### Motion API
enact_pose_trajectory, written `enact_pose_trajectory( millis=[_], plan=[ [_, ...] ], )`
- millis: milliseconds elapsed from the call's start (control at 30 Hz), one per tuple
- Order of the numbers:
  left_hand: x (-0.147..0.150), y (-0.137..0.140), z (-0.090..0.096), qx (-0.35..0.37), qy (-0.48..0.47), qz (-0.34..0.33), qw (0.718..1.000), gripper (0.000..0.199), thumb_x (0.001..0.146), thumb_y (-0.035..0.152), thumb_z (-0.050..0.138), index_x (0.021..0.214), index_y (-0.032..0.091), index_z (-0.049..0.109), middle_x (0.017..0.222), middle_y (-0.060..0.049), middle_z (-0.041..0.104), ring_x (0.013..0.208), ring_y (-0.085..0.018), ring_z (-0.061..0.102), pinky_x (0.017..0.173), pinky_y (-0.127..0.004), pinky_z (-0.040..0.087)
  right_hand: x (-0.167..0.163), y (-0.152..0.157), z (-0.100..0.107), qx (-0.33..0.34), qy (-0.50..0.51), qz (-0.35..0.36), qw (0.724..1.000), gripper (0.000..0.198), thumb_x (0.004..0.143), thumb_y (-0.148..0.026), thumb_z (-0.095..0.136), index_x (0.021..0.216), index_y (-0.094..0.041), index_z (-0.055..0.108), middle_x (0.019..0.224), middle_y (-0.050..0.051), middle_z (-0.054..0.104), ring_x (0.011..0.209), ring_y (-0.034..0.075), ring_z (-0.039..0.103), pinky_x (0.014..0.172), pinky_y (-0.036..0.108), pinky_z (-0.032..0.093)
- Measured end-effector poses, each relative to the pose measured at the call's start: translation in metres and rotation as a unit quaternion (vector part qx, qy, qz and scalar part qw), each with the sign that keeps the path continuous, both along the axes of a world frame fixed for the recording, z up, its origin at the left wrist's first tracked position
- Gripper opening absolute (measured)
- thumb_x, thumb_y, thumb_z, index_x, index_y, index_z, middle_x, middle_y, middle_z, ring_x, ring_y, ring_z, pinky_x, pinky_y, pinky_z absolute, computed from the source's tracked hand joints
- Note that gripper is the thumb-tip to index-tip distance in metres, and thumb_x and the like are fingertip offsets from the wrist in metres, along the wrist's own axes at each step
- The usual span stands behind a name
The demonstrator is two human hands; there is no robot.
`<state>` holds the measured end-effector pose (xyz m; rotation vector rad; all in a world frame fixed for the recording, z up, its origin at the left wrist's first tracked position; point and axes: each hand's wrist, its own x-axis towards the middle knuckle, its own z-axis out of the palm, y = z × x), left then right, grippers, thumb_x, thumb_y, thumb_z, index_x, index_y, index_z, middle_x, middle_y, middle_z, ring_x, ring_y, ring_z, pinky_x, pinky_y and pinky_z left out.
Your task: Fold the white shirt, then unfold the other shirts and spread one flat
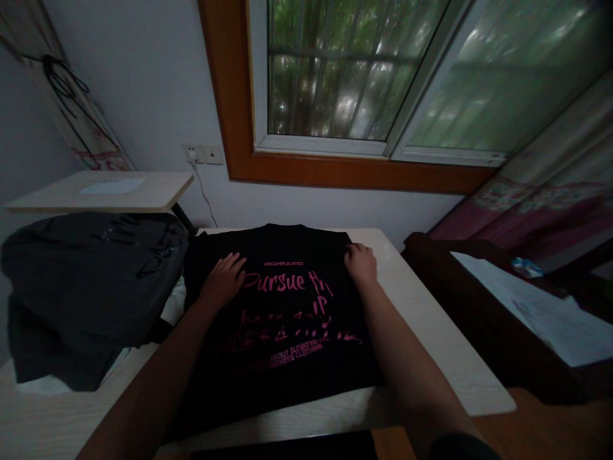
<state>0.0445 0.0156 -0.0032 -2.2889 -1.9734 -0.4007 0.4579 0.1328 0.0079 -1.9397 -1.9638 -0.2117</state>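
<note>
A black T-shirt [297, 377] with pink lettering lies spread on a pale wooden table, its neck end toward the window wall. The print shows "UNCOMPLICATED" and, below it, larger script partly broken up by creases. My left hand [223, 279] rests on the upper left of the shirt, palm down with fingers stretched out. At the upper right edge, my right hand [361, 262] has its fingers curled over the shirt's border. The sleeves cannot be made out against the dark cloth.
Dark grey clothing [90, 287] is heaped on the table's left, below a raised wooden shelf [167, 191]. To the right stands a dark brown seat [460, 319] with a white sheet [541, 313] on it. A window [345, 83] and a wall socket [204, 154] are behind.
</note>
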Motion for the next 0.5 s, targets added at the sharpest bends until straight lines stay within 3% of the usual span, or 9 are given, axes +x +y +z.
enact_pose_trajectory(
  millis=[133, 333, 500],
  plan=[
    [0.0, 0.0, -0.001, 0.002, 0.003, 0.001, 1.0, 0.049, 0.101, 0.037, 0.037, 0.143, 0.018, 0.053, 0.155, -0.011, 0.046, 0.146, -0.028, 0.038, 0.121, -0.049, 0.029, 0.007, -0.012, 0.005, -0.006, -0.033, -0.097, 0.995, 0.039, 0.098, -0.025, 0.041, 0.13, -0.016, 0.062, 0.124, 0.02, 0.058, 0.113, 0.033, 0.056, 0.085, 0.04, 0.049],
    [-0.002, -0.002, -0.003, 0.01, 0.008, -0.01, 1.0, 0.048, 0.101, 0.036, 0.037, 0.142, 0.018, 0.055, 0.153, -0.011, 0.048, 0.145, -0.028, 0.04, 0.121, -0.048, 0.03, 0.004, -0.019, 0.013, -0.072, -0.045, -0.12, 0.989, 0.039, 0.101, -0.029, 0.032, 0.126, -0.012, 0.057, 0.109, 0.018, 0.065, 0.092, 0.028, 0.069, 0.079, 0.038, 0.051],
    [0.0, -0.007, 0.001, 0.01, 0.012, -0.014, 1.0, 0.046, 0.101, 0.035, 0.038, 0.141, 0.019, 0.055, 0.152, -0.01, 0.049, 0.144, -0.028, 0.041, 0.12, -0.048, 0.031, 0.006, -0.025, 0.018, -0.097, -0.054, -0.125, 0.986, 0.039, 0.102, -0.032, 0.031, 0.123, -0.011, 0.057, 0.098, 0.019, 0.07, 0.091, 0.031, 0.071, 0.079, 0.041, 0.052]
  ],
)
